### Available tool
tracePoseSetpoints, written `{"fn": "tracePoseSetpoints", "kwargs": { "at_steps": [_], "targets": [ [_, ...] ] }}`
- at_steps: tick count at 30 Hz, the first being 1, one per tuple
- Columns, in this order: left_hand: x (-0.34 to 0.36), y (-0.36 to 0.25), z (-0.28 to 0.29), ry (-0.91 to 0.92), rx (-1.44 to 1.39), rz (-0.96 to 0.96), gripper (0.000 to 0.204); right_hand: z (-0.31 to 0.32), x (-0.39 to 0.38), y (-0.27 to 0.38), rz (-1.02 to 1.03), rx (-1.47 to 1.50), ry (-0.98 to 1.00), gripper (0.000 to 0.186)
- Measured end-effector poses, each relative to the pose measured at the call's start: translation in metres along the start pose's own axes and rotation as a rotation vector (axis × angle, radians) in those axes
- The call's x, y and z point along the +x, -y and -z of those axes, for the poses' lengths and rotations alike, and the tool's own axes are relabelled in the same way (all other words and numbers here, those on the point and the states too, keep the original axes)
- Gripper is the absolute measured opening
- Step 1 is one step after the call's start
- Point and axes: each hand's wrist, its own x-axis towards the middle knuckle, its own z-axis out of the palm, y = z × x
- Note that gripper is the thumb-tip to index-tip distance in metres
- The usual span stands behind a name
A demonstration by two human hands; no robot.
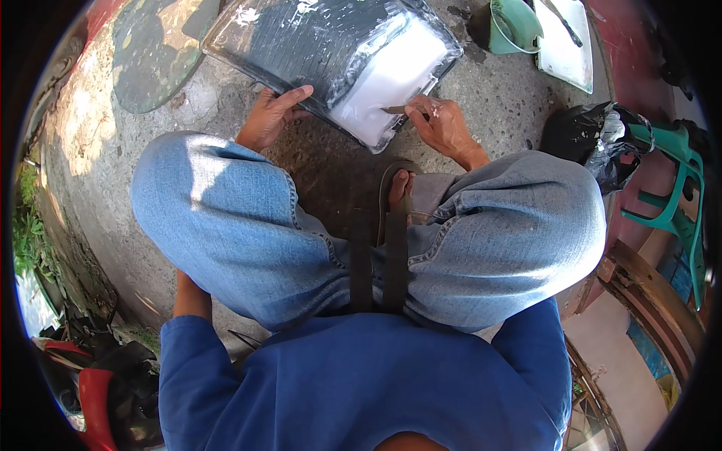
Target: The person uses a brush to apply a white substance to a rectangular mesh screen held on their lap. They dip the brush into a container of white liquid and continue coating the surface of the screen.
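Observation:
A black ribbed paint tray lies tilted across the ground beyond my knees. Thick white paint pools along its right end, with smears of white farther up the ribs. At the near left edge my left hand grips the rim, thumb on top and the other fingers mostly hidden under it. My right hand, marked with white spots, is closed round a thin brown stick-like tool. Its tip touches the paint near the tray's near right corner; whether it ends in a brush or a blade, I cannot tell.
Far right stand a green bucket and a white tray with a dark-handled tool on it. A black plastic bag and a green plastic chair are at the right. A round dark patch marks the concrete far left.

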Motion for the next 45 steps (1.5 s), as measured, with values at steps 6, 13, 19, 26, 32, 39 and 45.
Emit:
{"fn": "tracePoseSetpoints", "kwargs": {
  "at_steps": [6, 13, 19, 26, 32, 39, 45],
  "targets": [
    [0.002, 0.0, 0.001, 0.052, 0.001, -0.007, 0.025, 0.003, -0.004, 0.006, 0.006, 0.043, 0.037, 0.012],
    [-0.001, 0.001, 0.004, 0.007, 0.006, 0.01, 0.022, 0.012, 0.01, -0.012, -0.107, -0.007, -0.121, 0.014],
    [0.002, 0.001, 0.003, 0.001, 0.01, 0.023, 0.021, 0.003, 0.013, 0.006, -0.045, 0.163, 0.016, 0.015],
    [0.001, -0.001, 0.002, 0.008, 0.008, 0.014, 0.025, 0.003, 0.024, -0.004, -0.176, 0.101, -0.052, 0.015],
    [0.001, -0.003, -0.001, 0.047, -0.022, 0.018, 0.027, -0.012, 0.012, 0.002, -0.137, 0.259, -0.025, 0.014],
    [0.0, -0.001, 0.003, -0.008, 0.0, 0.005, 0.025, 0.004, 0.021, -0.01, -0.284, 0.152, -0.044, 0.018],
    [0.001, -0.002, 0.002, 0.049, -0.019, 0.042, 0.026, -0.013, 0.01, -0.002, -0.106, 0.177, -0.009, 0.018]
  ]
}}
